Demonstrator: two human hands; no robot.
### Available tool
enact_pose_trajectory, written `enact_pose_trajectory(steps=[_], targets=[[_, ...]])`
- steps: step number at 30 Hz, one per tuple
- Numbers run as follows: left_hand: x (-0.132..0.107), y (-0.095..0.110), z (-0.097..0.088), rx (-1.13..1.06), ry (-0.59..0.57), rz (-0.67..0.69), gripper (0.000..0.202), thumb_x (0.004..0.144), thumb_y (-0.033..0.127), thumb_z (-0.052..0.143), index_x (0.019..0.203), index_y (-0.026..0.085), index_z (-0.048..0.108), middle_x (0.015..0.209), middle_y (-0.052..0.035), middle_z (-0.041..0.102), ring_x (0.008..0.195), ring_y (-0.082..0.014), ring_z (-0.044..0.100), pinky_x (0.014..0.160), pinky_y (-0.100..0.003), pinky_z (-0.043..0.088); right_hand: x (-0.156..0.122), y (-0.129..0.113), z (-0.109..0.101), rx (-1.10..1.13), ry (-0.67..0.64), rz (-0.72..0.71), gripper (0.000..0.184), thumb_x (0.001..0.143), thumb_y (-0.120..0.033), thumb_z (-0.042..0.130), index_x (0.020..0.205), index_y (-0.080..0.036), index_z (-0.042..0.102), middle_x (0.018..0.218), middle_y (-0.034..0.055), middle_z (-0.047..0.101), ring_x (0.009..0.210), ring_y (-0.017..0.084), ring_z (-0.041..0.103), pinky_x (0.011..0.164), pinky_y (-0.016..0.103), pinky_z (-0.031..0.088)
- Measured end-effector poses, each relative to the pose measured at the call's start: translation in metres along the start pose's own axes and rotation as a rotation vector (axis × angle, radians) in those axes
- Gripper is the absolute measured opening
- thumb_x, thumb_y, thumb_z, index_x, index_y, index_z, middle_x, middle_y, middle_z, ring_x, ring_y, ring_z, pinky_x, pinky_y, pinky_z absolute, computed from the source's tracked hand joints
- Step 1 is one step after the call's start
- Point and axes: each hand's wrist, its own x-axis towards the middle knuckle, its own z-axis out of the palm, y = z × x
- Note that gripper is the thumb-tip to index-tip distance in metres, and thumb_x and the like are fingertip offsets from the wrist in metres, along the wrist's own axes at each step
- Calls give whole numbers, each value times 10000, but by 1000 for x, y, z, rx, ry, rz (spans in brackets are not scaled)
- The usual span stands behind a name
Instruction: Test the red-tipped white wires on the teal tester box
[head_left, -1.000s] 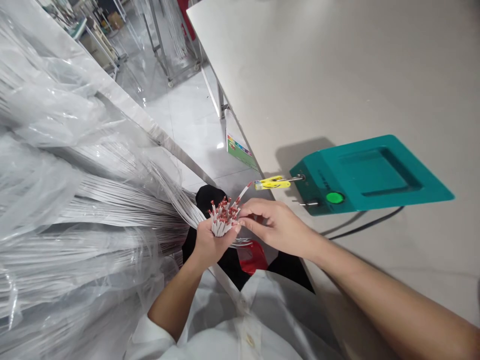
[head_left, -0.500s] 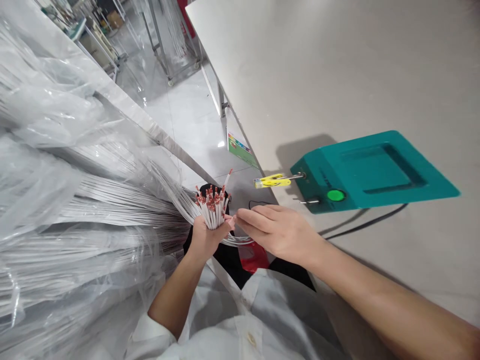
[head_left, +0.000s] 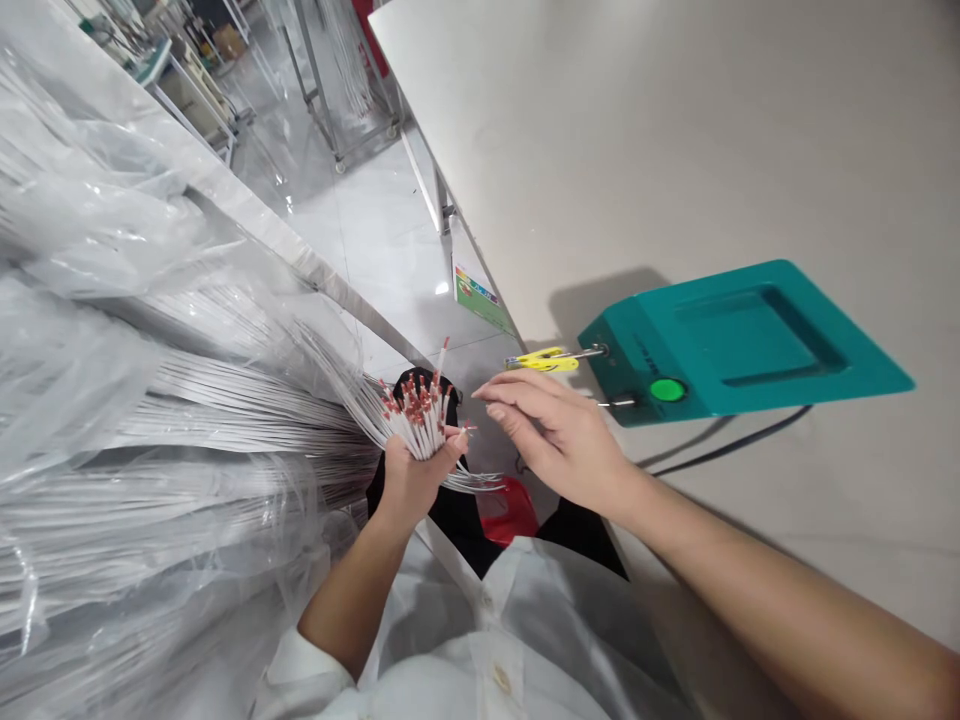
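A bundle of white wires (head_left: 421, 425) with copper-red ends stands up out of my left hand (head_left: 416, 480), which is wrapped round it. One wire rises above the others, and another end pokes out sideways by my left thumb. To the right, apart from the bundle, hovers my right hand (head_left: 562, 435), fingers stretched out, thumb apart and nothing visible between them. Just beyond its fingers is a yellow clip (head_left: 544, 360) on a metal post of a teal device (head_left: 780, 340) with a green button (head_left: 667, 390).
Many white wires under clear plastic sheeting (head_left: 82, 400) fill the left side, behind a pale rail (head_left: 300, 255). The teal device rests on a grey table (head_left: 675, 130), with a black cable (head_left: 735, 440) beside it. Something red (head_left: 510, 510) lies below my hands.
My right hand has moved off the bundle, slightly up and right, and its fingers have parted. The left hand still holds the wires, with one end now showing beside its thumb.
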Motion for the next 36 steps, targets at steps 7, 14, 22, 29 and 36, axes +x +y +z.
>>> enact_pose_trajectory(steps=[7,14,22,29,36], targets=[[2,3,-4,21,-181,53,198,603,298,732,628,134,624,485,32,506,462,-78,439,481,-224,380,5,-3,-3,184,-362,55,153,831,-203,509,795,-196,657,894,49,627,787,120,598,706,243,469],[3,-11,-11,2,-190,26,221,635,340,706,672,131,644,486,23,508,453,-73,435,450,-212,347,10,1,-4,390,-448,284,141,794,-247,546,740,-173,653,771,29,609,654,97,555,589,214,429],[7,-17,-15,-218,-209,1,230,615,358,716,655,148,631,473,34,516,430,-66,432,437,-209,328,0,4,13,517,-346,507,171,770,-305,547,741,-165,640,746,36,628,661,127,573,601,250,462],[7,-22,-12,-207,-216,-21,234,658,360,691,705,139,629,517,21,538,450,-68,434,439,-210,324,3,-5,8,580,-198,515,286,798,-394,536,938,-168,641,885,74,640,744,147,597,644,273,496],[7,-16,-10,-173,-244,-25,229,643,355,700,625,137,633,476,23,518,435,-67,422,450,-214,325,4,-8,10,677,-297,568,161,723,-322,632,688,-168,665,689,18,615,594,100,532,560,239,443]])
